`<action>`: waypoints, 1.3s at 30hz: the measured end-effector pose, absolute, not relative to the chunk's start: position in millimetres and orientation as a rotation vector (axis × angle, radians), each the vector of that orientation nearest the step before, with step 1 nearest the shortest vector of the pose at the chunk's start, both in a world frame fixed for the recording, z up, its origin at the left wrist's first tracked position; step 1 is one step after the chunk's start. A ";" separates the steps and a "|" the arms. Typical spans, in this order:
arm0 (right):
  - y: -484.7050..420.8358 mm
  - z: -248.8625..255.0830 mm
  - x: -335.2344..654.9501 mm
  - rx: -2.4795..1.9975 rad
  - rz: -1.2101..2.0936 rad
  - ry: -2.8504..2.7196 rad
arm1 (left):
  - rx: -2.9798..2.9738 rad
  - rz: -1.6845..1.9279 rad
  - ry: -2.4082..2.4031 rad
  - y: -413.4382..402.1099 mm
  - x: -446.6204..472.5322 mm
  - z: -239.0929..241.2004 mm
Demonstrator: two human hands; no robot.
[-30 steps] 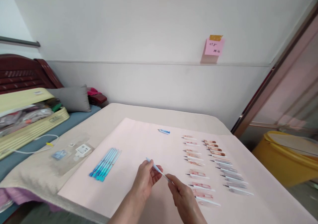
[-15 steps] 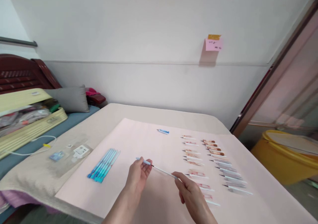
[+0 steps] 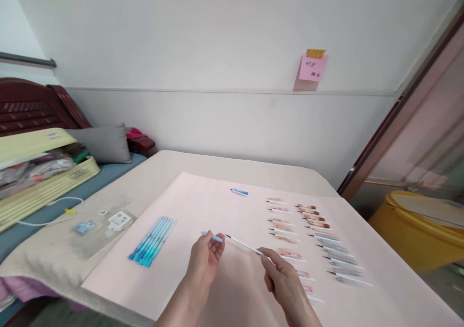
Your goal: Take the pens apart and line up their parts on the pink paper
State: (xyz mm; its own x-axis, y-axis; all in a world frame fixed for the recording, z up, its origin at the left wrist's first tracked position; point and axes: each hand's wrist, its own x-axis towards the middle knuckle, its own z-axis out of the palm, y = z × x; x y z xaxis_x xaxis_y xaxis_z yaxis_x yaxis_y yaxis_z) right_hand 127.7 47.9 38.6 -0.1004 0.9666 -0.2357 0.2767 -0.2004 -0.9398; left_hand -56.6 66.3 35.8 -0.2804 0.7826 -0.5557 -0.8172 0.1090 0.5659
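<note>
My left hand [image 3: 206, 260] is closed around a light blue pen barrel [image 3: 215, 237], whose end pokes out past my fingers. My right hand [image 3: 284, 278] pinches the back end of a thin white refill [image 3: 243, 244] with a dark tip. The refill's tip hovers just clear of the barrel's mouth. Both hands are above a pale pink sheet [image 3: 203, 206] on the table. A bundle of blue pen barrels [image 3: 153, 240] lies to the left. Two rows of refills in small wrappers [image 3: 311, 237] lie to the right.
A small blue pen part [image 3: 239, 191] lies at the sheet's far side. Clear packets [image 3: 103, 220] rest on the beige table cover. An open yellow case [image 3: 39, 172] and a grey pillow [image 3: 103, 143] sit on a bed at left. A yellow bin [image 3: 420, 230] stands at right.
My hands have drawn apart: the refill has slid out of the barrel and its dark tip now shows free. My right hand moved right, my left hand slightly left.
</note>
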 end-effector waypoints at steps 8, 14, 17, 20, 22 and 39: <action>37.9 34.1 111.3 -1.637 0.983 -1.603 | 0.225 1.360 0.939 45.4 -14.5 40.0; 26.8 31.7 104.1 -1.583 0.857 -1.831 | 0.146 1.339 1.025 48.2 -18.6 39.0; 29.7 32.9 103.3 -1.482 1.004 -1.763 | 0.134 1.364 1.063 53.0 -24.8 36.7; 38.3 34.7 106.8 -1.489 1.264 -1.500 | 0.119 1.406 1.088 56.9 -29.5 35.5; 43.7 35.1 110.7 -1.469 1.415 -1.269 | 0.129 1.380 1.086 55.9 -27.8 34.7; 38.5 27.7 108.3 -1.049 1.665 -0.842 | 0.382 1.006 0.992 28.6 13.3 32.4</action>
State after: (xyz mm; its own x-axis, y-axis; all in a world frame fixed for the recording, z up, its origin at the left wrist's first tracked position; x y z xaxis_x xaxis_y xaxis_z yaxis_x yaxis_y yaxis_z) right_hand 108.3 38.5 27.7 -0.1693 0.9519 -0.2553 -0.3584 -0.3007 -0.8838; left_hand 13.3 28.6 32.4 0.1677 0.8411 -0.5142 -0.5253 0.5176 0.6754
